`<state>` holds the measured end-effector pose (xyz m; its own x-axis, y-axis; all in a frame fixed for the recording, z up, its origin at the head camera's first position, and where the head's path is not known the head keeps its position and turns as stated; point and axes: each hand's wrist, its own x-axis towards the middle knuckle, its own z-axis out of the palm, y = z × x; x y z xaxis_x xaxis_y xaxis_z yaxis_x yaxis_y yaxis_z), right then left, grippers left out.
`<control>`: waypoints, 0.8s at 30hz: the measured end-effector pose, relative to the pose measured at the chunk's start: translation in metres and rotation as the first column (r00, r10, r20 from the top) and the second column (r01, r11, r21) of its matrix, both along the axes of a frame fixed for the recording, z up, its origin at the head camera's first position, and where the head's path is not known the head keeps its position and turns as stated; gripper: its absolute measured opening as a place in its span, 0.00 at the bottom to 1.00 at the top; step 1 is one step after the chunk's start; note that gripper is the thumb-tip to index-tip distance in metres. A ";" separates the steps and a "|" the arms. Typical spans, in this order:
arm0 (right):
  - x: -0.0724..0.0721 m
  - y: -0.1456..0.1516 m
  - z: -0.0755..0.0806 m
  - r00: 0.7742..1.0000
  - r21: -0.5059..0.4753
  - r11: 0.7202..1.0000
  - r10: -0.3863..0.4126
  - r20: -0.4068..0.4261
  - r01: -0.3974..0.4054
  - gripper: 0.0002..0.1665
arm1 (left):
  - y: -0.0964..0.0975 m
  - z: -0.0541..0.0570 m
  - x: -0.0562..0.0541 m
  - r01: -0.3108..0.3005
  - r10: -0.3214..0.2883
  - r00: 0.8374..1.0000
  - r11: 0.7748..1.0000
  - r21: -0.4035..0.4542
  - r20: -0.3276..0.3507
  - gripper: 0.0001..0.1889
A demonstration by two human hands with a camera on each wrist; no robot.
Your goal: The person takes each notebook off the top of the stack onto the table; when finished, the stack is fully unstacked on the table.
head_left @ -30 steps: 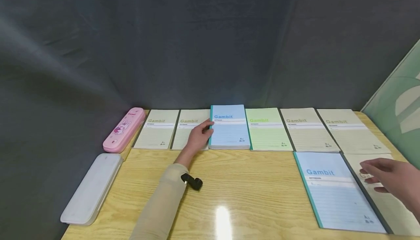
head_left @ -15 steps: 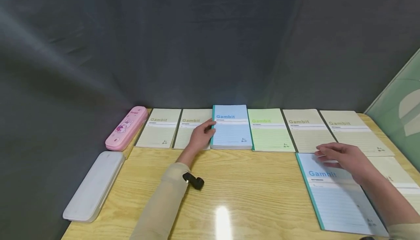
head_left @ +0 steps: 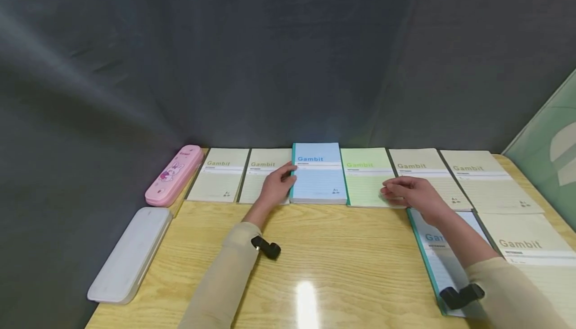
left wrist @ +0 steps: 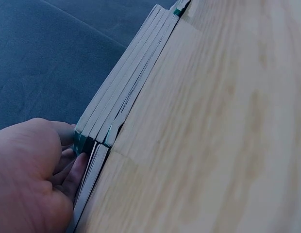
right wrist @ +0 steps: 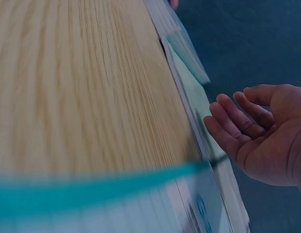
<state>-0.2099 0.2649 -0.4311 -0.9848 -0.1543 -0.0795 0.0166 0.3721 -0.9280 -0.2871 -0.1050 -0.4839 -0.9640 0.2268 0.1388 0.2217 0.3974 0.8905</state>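
Observation:
My left hand (head_left: 275, 187) rests at the left side of a stack of blue notebooks (head_left: 318, 181), fingertips against its teal spine. In the left wrist view the stack (left wrist: 126, 73) shows several notebooks piled up, standing higher than the thin beige notebook (head_left: 265, 166) beside it, part of which the hand covers. My right hand (head_left: 416, 194) hovers over the edge between the green notebook (head_left: 366, 189) and a beige notebook (head_left: 425, 159), its fingers loosely bent and holding nothing. Below its wrist lies a blue notebook (head_left: 425, 254), partly hidden by the forearm.
Two more beige notebooks lie at the right, one at the back (head_left: 490, 189) and one in front (head_left: 535, 229). Another beige notebook (head_left: 216, 184) ends the row at the left, beside a pink pencil case (head_left: 174, 176) and a white case (head_left: 130, 256). A dark cloth (head_left: 288, 59) rises behind.
My right hand has swept left from the front beige notebook at the right, across the blue one, to the green notebook. The left hand has stayed at the blue stack.

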 end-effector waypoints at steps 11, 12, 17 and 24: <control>-0.044 -0.052 -0.017 0.999 -0.157 0.987 0.038 0.006 -0.036 0.25 | -0.001 0.000 -0.001 -0.013 0.013 0.998 1.000 0.003 0.054 0.23; -0.047 -0.056 -0.018 1.000 -0.173 0.985 0.029 0.011 -0.026 0.25 | 0.000 0.000 0.000 -0.017 0.017 0.998 1.000 0.001 0.055 0.23; -0.061 -0.076 -0.022 0.999 -0.175 0.984 -0.033 -0.007 0.031 0.24 | 0.003 0.002 0.000 -0.033 0.033 0.998 0.999 -0.008 0.048 0.24; -0.079 -0.096 -0.026 0.993 -0.038 0.992 -0.119 -0.010 0.119 0.24 | 0.002 0.000 -0.002 -0.039 0.040 0.999 0.999 -0.025 0.037 0.24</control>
<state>-0.2886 0.1686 -0.4570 -0.9972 -0.0387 -0.0635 0.0470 0.3334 -0.9416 -0.2886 -0.1035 -0.4839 -0.9767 0.1910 0.0973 0.1719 0.4264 0.8881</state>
